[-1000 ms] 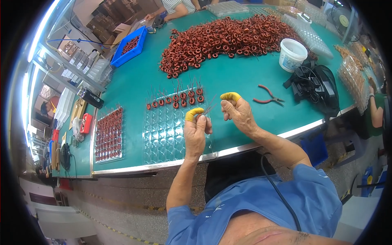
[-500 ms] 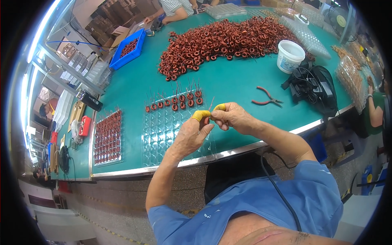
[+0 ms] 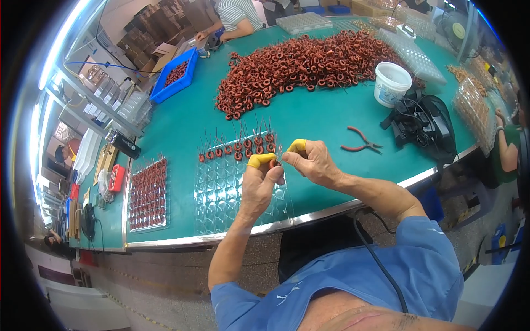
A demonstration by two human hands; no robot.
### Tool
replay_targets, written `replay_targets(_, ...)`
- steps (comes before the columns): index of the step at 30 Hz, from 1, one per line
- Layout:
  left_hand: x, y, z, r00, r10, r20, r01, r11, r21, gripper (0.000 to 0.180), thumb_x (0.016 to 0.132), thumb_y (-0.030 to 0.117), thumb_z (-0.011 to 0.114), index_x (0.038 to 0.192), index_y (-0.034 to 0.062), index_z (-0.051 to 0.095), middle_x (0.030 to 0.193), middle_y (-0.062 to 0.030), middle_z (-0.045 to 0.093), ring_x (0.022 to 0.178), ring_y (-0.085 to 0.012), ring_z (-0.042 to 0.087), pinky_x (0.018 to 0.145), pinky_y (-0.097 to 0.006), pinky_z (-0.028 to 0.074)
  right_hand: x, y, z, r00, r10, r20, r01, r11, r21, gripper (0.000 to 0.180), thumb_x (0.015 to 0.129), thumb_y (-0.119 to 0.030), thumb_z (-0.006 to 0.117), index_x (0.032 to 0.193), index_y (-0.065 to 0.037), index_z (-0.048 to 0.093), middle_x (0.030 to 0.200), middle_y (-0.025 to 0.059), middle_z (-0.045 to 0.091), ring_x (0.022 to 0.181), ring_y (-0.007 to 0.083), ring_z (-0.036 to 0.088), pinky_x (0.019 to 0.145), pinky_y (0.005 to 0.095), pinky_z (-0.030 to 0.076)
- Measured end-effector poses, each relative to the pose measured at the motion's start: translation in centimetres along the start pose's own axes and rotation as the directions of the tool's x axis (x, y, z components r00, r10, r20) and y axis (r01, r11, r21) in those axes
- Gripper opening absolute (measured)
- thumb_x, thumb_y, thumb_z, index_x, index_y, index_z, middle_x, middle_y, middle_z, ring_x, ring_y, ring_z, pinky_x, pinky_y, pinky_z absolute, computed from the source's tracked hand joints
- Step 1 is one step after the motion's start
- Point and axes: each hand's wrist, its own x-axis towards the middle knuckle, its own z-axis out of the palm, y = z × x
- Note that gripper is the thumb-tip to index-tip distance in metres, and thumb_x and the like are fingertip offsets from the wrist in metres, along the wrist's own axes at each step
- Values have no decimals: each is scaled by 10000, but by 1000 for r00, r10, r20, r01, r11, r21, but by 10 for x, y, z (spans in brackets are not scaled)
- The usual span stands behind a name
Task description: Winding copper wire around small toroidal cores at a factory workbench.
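My left hand (image 3: 258, 188), a yellow cover on one finger, pinches a red ring-shaped wire coil (image 3: 274, 164) between thumb and finger. Thin wire leads stick up from the coil. Close on its right is my right hand (image 3: 319, 165), also with a yellow-covered finger. Its fingers are curled together by the leads, and whatever they grip is too small to make out. Both hands are above the right side of a clear plastic tray (image 3: 218, 190) with round pockets. Coils (image 3: 238, 148) stand in the tray's far pockets, leads upward.
A large heap of red coils (image 3: 298, 69) covers the far table. Red-handled pliers (image 3: 361, 144), a white bucket (image 3: 391, 83) and a black bag (image 3: 425, 127) are to the right. At left are a filled tray (image 3: 149, 193) and a blue bin (image 3: 190, 63). A co-worker (image 3: 237, 19) sits beyond.
My right hand has drawn slightly apart from the left hand's covered finger. The left hand still pinches the coil, which is now lower and a little further left.
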Motion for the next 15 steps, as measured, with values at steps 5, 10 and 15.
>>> replay_targets(5, -3, -9, 6, 998, 66, 9, -58, 929, -366, 301, 972, 210, 546, 1159, -2, 444, 899, -122, 575, 732, -210, 596, 674, -323, 510, 11, -7, -4, 985, 87, 147, -120, 966, 229, 233, 916, -203, 625, 851, 20, 646, 631, 15, 604, 489, 48, 475, 425, 215, 360)
replay_targets(10, -5, -11, 0, 997, 65, 32, -50, 938, -342, 261, 997, 174, 482, 1192, 9, 430, 953, -113, 569, 791, -185, 585, 723, -301, 498, 15, -5, -4, 970, 98, 223, -138, 976, 169, 260, 916, -238, 643, 889, 20, 642, 683, 30, 620, 522, 64, 499, 462, 217, 395)
replay_targets(15, -2, -10, -4, 998, 4, 64, 13, 965, -263, 244, 1001, 150, 465, 1188, -1, 423, 940, -103, 562, 783, -155, 580, 721, -278, 493, 20, 7, -3, 940, 206, 272, -284, 914, 290, 367, 901, -259, 672, 1133, 15, 595, 829, 49, 634, 645, 78, 536, 569, 210, 458)
